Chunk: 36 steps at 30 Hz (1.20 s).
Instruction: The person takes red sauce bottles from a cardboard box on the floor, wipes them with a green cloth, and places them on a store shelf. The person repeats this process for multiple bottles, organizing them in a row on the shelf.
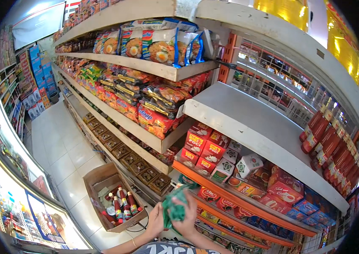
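Low in the middle of the head view, a crumpled green bundle point(176, 208), cloth or thin plastic, is bunched up between both hands. My left hand point(156, 220) grips its left edge. From the other side, my right hand point(188, 213) closes around it, and the fingers are blurred. Just beyond the hands are the lower shelf with red packs point(208, 194) and a dark green item point(187, 180) partly hidden at its corner. To the left on the floor, an open cardboard box point(116, 168) contains several red sauce bottles point(123, 203).
Instant noodle packs point(157, 116) fill the shelving on the left. Boxed tea point(203, 147) stands under a grey metal shelf point(239, 108). Bottles of red syrup point(328, 139) line that shelf's right end. A tiled aisle point(55, 143) runs beside a lit glass-fronted cooler point(17, 193).
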Each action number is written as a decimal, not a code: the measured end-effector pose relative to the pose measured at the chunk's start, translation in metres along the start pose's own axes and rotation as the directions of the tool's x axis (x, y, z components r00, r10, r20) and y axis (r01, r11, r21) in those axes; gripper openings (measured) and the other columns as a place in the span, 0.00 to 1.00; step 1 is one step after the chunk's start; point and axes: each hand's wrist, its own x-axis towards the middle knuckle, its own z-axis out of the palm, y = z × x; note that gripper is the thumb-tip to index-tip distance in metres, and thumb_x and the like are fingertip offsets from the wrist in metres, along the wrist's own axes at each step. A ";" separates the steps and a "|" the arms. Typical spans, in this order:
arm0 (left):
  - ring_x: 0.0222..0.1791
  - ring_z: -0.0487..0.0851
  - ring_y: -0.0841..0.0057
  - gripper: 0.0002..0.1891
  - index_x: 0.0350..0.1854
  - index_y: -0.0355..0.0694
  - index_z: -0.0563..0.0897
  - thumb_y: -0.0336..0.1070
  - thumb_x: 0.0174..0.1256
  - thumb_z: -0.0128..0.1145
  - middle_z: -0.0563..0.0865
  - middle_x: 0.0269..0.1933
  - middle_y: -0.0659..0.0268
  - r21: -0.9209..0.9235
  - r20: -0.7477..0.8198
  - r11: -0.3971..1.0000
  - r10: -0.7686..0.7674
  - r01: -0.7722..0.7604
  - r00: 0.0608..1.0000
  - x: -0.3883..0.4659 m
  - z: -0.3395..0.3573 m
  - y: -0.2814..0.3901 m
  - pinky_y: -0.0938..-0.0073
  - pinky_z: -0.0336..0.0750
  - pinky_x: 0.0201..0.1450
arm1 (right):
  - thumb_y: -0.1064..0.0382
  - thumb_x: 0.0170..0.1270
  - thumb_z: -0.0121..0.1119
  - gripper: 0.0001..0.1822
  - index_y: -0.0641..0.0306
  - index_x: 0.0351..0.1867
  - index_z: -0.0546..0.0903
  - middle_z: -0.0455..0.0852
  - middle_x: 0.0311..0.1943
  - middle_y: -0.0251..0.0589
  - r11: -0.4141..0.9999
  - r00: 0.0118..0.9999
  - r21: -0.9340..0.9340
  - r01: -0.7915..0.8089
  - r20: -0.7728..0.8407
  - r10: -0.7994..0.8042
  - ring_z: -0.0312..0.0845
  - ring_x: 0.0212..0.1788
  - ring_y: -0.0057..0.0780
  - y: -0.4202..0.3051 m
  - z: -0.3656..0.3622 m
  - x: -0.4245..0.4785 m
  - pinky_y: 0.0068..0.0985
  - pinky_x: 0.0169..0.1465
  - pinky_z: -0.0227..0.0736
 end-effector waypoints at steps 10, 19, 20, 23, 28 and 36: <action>0.26 0.67 0.86 0.16 0.47 0.39 0.66 0.46 0.66 0.45 0.71 0.32 0.71 -0.158 -0.413 0.980 0.043 -0.117 0.910 0.035 -0.031 0.014 0.86 0.63 0.27 | 0.73 0.52 0.61 0.18 0.66 0.46 0.73 0.78 0.43 0.36 0.526 0.744 0.526 -0.668 0.462 0.483 0.74 0.43 0.24 -0.019 0.048 -0.025 0.21 0.49 0.67; 0.22 0.71 0.83 0.20 0.50 0.34 0.66 0.37 0.59 0.54 0.73 0.29 0.68 0.275 -0.392 0.948 0.265 -0.162 0.881 0.049 -0.065 -0.027 0.82 0.68 0.25 | 0.72 0.52 0.60 0.16 0.64 0.44 0.75 0.81 0.37 0.34 -0.017 0.391 0.505 -0.863 0.688 0.611 0.77 0.37 0.23 0.013 0.065 -0.041 0.23 0.42 0.72; 0.22 0.74 0.80 0.20 0.49 0.35 0.67 0.38 0.59 0.55 0.76 0.28 0.66 0.257 -0.462 0.966 0.151 -0.031 0.874 0.059 -0.082 -0.055 0.79 0.69 0.25 | 0.70 0.52 0.61 0.16 0.65 0.44 0.75 0.81 0.36 0.34 -0.025 0.400 0.515 -0.857 0.695 0.598 0.77 0.36 0.23 0.008 0.059 -0.037 0.22 0.40 0.72; 0.27 0.81 0.67 0.19 0.46 0.36 0.72 0.42 0.57 0.56 0.81 0.30 0.58 0.386 -0.637 0.847 -0.042 0.366 0.770 0.073 -0.156 -0.161 0.68 0.73 0.30 | 0.69 0.52 0.61 0.17 0.66 0.45 0.75 0.81 0.37 0.35 0.047 0.397 0.455 -0.889 0.717 0.572 0.77 0.38 0.24 0.012 0.056 -0.035 0.23 0.43 0.71; 0.45 0.74 0.52 0.26 0.51 0.39 0.71 0.40 0.47 0.60 0.77 0.42 0.51 0.778 -0.506 0.461 0.059 0.426 0.860 0.076 -0.176 -0.196 0.56 0.67 0.48 | 0.65 0.53 0.61 0.20 0.66 0.47 0.73 0.79 0.39 0.37 -0.041 0.236 0.387 -0.921 0.641 0.730 0.76 0.39 0.25 0.036 0.039 -0.049 0.25 0.44 0.72; 0.42 0.73 0.62 0.13 0.40 0.35 0.76 0.24 0.49 0.58 0.76 0.39 0.56 0.399 0.072 0.510 0.811 -0.762 0.580 0.102 0.039 0.081 0.68 0.66 0.45 | 0.63 0.52 0.64 0.22 0.67 0.48 0.72 0.80 0.39 0.38 -0.082 0.298 0.589 -0.804 0.518 0.802 0.77 0.38 0.26 0.048 -0.014 -0.054 0.24 0.42 0.72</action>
